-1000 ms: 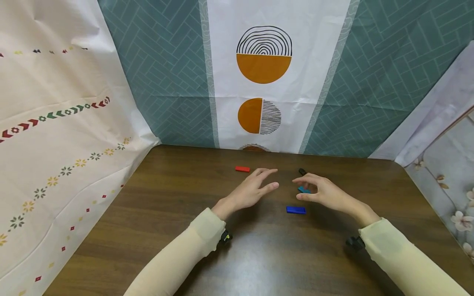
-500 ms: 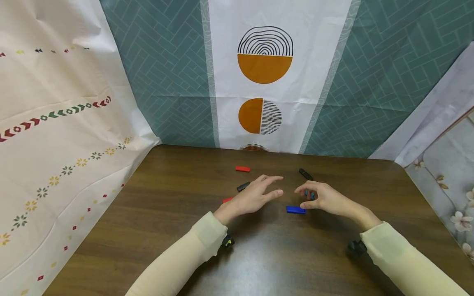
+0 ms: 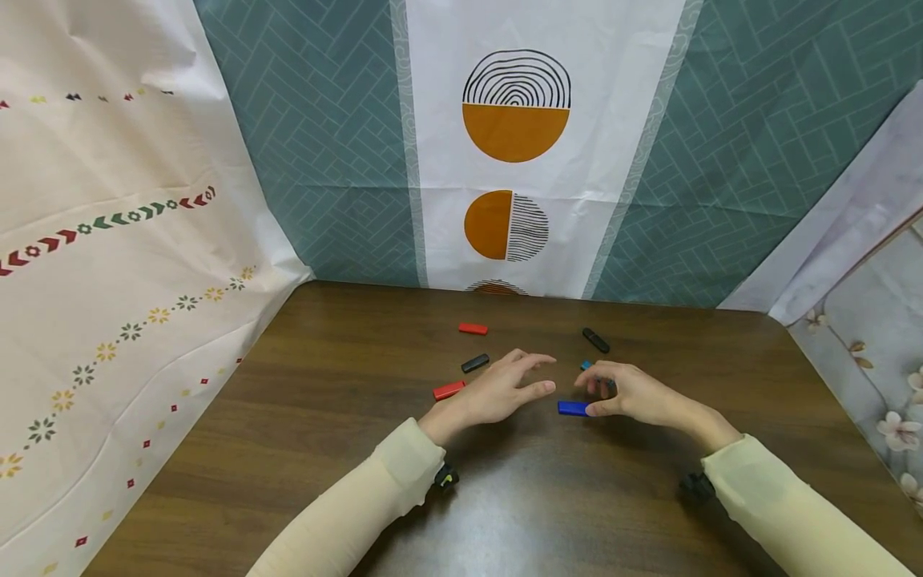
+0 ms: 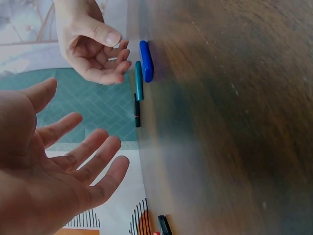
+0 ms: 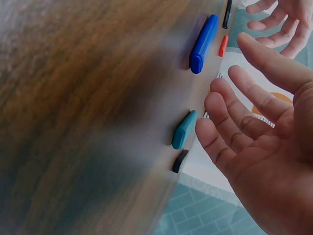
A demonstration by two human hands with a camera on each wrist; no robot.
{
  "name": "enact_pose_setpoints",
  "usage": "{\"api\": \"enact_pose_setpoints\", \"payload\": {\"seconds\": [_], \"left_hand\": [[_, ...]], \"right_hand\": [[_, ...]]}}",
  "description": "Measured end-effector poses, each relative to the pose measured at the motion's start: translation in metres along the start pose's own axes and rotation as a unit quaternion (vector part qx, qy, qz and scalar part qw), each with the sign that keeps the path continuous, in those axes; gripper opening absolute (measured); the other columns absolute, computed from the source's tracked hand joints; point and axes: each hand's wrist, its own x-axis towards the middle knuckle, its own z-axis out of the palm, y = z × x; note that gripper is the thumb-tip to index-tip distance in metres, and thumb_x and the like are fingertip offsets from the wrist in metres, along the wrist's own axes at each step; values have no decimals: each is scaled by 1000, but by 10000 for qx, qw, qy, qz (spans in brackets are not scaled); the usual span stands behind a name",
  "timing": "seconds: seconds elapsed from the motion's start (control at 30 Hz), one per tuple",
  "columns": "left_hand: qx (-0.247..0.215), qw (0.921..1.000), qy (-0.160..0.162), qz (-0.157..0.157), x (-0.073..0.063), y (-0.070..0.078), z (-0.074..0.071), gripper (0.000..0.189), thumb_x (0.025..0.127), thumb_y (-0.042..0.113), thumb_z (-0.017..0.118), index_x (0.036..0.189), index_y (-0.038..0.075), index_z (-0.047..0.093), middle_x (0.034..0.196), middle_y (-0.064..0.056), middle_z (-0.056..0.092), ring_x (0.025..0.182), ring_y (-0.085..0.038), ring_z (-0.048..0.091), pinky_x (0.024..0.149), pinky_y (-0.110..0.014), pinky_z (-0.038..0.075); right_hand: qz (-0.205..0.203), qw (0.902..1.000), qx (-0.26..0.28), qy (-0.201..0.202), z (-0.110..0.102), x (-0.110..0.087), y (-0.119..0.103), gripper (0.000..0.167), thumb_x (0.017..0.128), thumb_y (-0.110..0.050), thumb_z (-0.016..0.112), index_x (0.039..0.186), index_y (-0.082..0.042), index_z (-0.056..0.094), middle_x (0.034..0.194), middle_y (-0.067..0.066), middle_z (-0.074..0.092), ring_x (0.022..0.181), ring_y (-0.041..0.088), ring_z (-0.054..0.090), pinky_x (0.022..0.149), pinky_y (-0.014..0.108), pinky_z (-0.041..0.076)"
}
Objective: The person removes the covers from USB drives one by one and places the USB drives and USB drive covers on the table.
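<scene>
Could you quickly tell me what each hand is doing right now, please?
Left hand: open, holding nothing.
Right hand: open, fingers loosely curled, empty, above the blue piece.

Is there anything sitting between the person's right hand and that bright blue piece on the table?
Nothing visible stands between them. The right hand hovers open right beside the blue piece, with only bare table there. The teal piece lies farther back, off to the side.
</scene>
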Motion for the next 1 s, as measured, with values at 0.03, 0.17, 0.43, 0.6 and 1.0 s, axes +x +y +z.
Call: {"api": "enact_pose_setpoints", "payload": {"seconds": [0.03,0.17,0.43,0.6,1.0], "left_hand": [[5,10000,-8,4,0,0,0,54,109,45,51,156,19,47,148,-16,51,132,-32,54,108,-47,45],[18,10000,-53,7,0,-1,2,54,110,45,51,156,18,47,147,-16,51,131,-31,54,106,-46,46],[77,9999,-124,-27,-1,-2,7,53,109,45,51,156,20,47,146,-14,51,132,-29,54,106,-44,47],[152,9998,-146,-53,0,-3,10,54,109,47,51,156,19,48,145,-13,52,132,-27,55,105,-43,48],[176,9995,-276,-10,1,-3,15,55,109,47,52,155,18,49,142,-12,53,132,-23,57,101,-39,51]], "right_hand": [[2,10000,-6,-6,0,0,0,36,93,-20,80,124,-4,68,104,4,62,93,23,54,75,29,47],[-4,10000,-48,-2,1,1,1,36,92,-19,81,122,-4,68,102,4,62,91,22,55,75,29,47],[-21,9999,-80,-88,4,2,4,35,91,-18,82,120,-3,68,97,2,62,87,19,55,73,28,47],[-26,9999,-107,-100,5,2,4,35,91,-18,82,120,-4,68,96,2,62,86,18,54,73,28,47],[-45,9998,36,-185,8,6,5,32,91,-15,82,117,-3,69,92,1,62,85,16,54,71,28,46]]}}
